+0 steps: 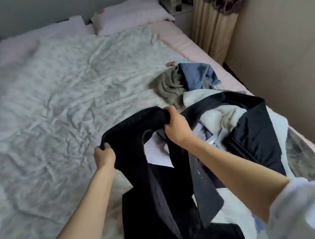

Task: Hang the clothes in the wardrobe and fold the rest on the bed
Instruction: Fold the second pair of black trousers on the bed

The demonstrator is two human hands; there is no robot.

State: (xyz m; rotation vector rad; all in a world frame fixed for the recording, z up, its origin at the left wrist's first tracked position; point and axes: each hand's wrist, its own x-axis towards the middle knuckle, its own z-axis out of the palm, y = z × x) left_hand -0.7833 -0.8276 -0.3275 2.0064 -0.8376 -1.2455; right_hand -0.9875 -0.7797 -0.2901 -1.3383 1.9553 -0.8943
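As gripped: two hands (105, 154), one black garment (146, 181).

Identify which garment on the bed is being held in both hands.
The black garment: left hand and right hand each grip its upper edge, lifting it. The grey-green, blue denim and white garments lie untouched.

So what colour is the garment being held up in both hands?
Black; the garment shows best in the head view, gripped by the left hand and right hand.

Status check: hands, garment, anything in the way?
Left hand and right hand both grip black garment, lifted over bed. Clothes pile at right, unfolded. Nothing blocking.
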